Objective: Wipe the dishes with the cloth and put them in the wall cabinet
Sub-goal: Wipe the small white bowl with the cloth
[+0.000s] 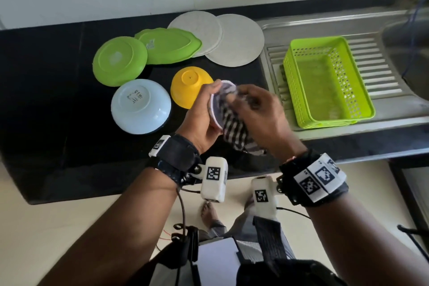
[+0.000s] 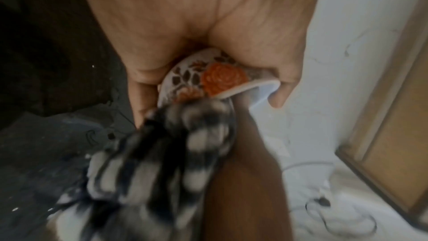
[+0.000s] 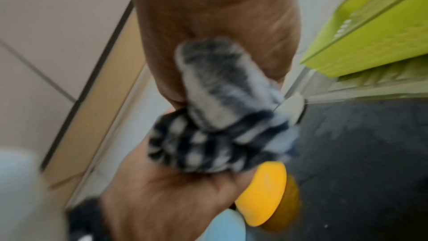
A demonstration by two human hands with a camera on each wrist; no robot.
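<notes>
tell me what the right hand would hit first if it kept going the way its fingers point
The right hand presses the cloth leftward into the small bowl that the left hand holds, so it would meet the bowl's inside first. Depth is unclear.

Cloth (image 1: 234, 127): black & white check. Bowl in hand (image 2: 208, 78): white w/ orange roses, brown leaves. On black counter (image 1: 58, 100): 2 green plates (image 1: 119, 60), yellow bowl (image 1: 188, 86), pale blue bowl (image 1: 140, 107), 2 speckled grey-white plates (image 1: 241, 42); lime-green basket (image 1: 325, 81).
</notes>
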